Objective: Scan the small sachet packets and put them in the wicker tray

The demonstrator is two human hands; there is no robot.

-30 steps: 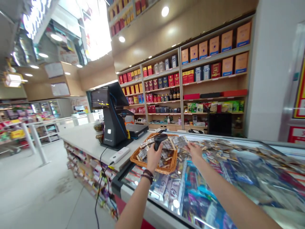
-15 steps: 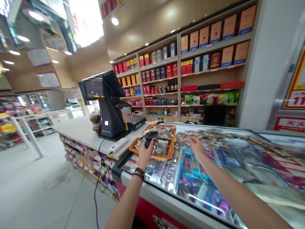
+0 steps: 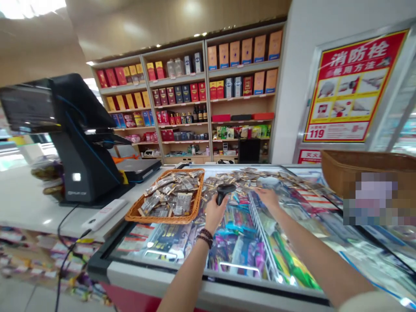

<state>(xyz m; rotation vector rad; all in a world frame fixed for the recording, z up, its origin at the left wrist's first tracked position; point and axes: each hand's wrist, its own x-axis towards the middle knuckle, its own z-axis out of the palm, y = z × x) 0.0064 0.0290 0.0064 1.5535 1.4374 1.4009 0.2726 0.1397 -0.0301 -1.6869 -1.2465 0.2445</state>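
Observation:
A black handheld barcode scanner (image 3: 225, 189) is gripped by its handle in my left hand (image 3: 214, 212), above the freezer's glass lid. Left of it sits an orange wicker basket (image 3: 131, 213) heaped with small clear-and-brown snack packets (image 3: 182, 203). More loose packets (image 3: 248, 174) are strewn along the far part of the glass. My right hand (image 3: 269, 199) is low over the near side of that spread, its fingers drawn together and pointing left. What lies between those fingertips, if anything, is too small to make out.
The glass-topped freezer (image 3: 156, 277) holds bagged frozen goods. On the left counter stand a black checkout terminal (image 3: 87, 143), a flat scale (image 3: 138, 169) and a white power strip (image 3: 104, 214) with cables. At right is a brown basket (image 3: 367, 162). Shelves (image 3: 182, 97) of boxed bottles line the wall.
My view has swung right, bringing in the wall poster and brown basket. The scanner in my left hand has moved right, from over the wicker basket to beside it. My right hand remains by the packets.

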